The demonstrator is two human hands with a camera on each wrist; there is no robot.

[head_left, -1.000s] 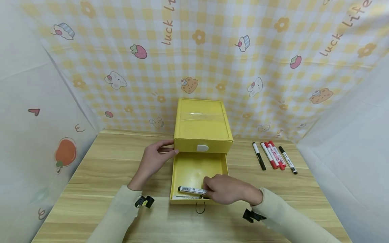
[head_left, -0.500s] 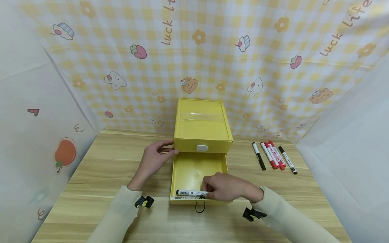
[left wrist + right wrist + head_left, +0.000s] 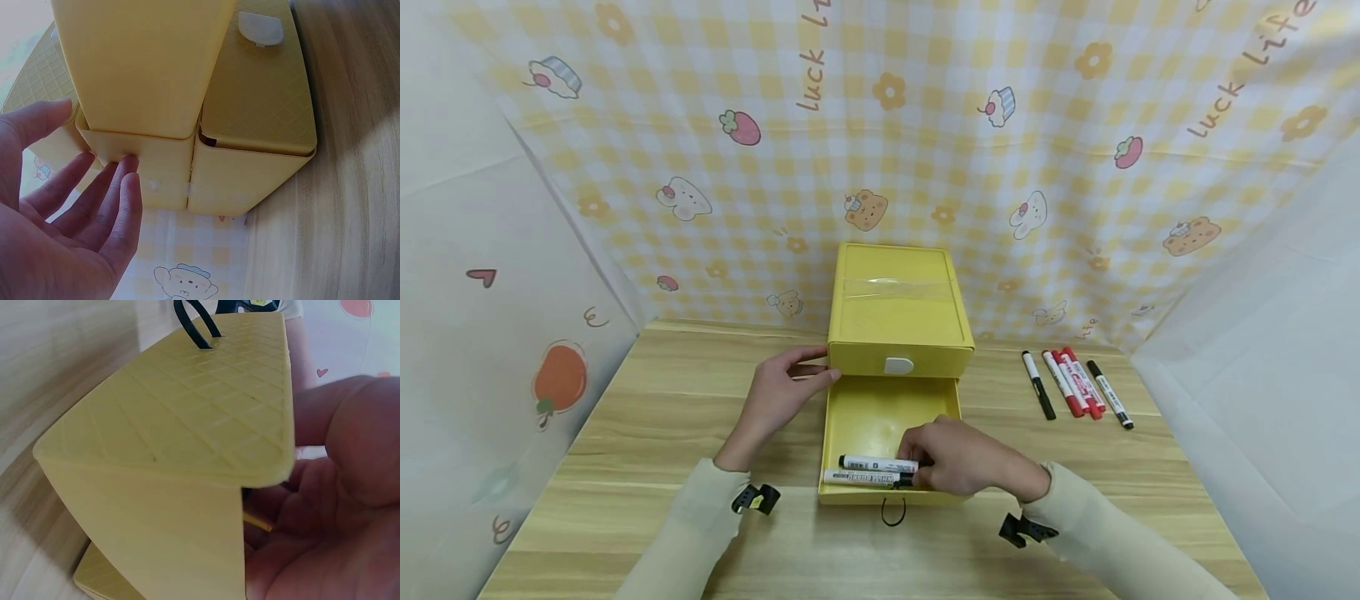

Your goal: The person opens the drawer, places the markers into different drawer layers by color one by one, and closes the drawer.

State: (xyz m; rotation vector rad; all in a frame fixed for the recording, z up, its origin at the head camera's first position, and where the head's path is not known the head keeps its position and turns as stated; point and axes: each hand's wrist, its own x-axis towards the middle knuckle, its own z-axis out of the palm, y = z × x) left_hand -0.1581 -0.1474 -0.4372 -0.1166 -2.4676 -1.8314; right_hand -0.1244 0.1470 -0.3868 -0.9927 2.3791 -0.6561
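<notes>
In the head view a yellow drawer box (image 3: 898,317) stands at the back of the table, its lower drawer (image 3: 891,408) pulled out. My left hand (image 3: 781,400) rests its extended fingertips against the box's left side; in the left wrist view the fingers lie slightly bent at the yellow wall. My right hand (image 3: 951,457) reaches over the drawer's front right corner and pinches the right end of a white marker (image 3: 877,463) with a black cap. A second white marker (image 3: 859,477) lies along the drawer's front wall. In the right wrist view the drawer front (image 3: 181,419) hides the fingertips.
To the right on the table lie a black-and-white marker (image 3: 1039,385), several red-and-white markers (image 3: 1075,383) and another black-capped marker (image 3: 1111,395). A black loop (image 3: 892,512) hangs from the drawer front. A patterned cloth (image 3: 737,208) hangs behind the box.
My right hand has shifted the pinched marker slightly away from the drawer's front wall, so the second marker shows more fully. The left hand has stayed at the box's side.
</notes>
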